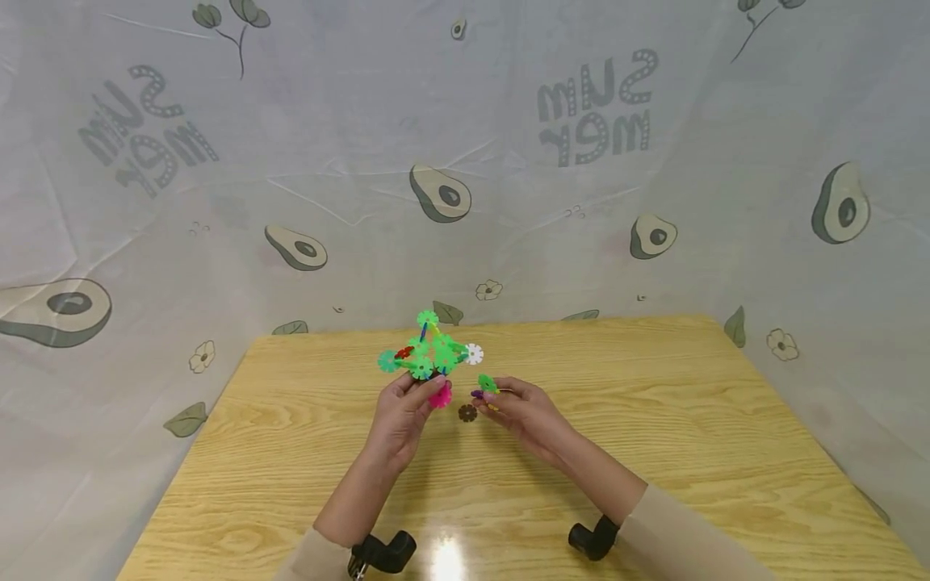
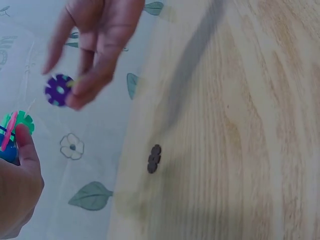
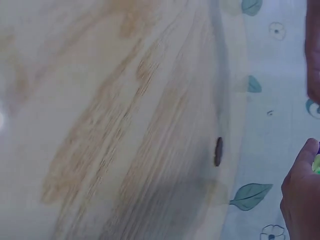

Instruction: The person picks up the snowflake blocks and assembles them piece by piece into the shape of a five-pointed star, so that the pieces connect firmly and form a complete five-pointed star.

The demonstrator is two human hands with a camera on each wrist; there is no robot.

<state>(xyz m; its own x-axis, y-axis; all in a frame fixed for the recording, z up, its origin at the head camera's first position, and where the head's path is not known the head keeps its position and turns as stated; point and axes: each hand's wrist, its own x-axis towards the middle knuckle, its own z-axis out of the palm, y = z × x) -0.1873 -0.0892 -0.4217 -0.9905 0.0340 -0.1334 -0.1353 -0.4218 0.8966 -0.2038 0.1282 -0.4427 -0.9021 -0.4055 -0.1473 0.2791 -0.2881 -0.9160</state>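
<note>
My left hand [image 1: 404,415] pinches a built shape of interlocking notched plastic discs [image 1: 441,355], mostly green with red, blue, yellow and white ones. Its pink disc [image 1: 439,395] sits beside the left thumb. To the right, my right hand [image 1: 525,410] pinches a small cluster of joined discs with a green disc [image 1: 488,383] on top and purple and yellow ones under it. The left wrist view shows that cluster's purple disc [image 2: 59,90] at the right fingertips. The two groups are apart. Only part of the right hand [image 3: 302,195] shows in the right wrist view.
Dark brown notched discs [image 2: 154,159] lie on the wooden table [image 1: 291,452], below and between the hands. A pale curtain [image 1: 508,242] printed with avocados hangs behind the table's far edge. Black camera mounts [image 1: 385,553] sit at both wrists.
</note>
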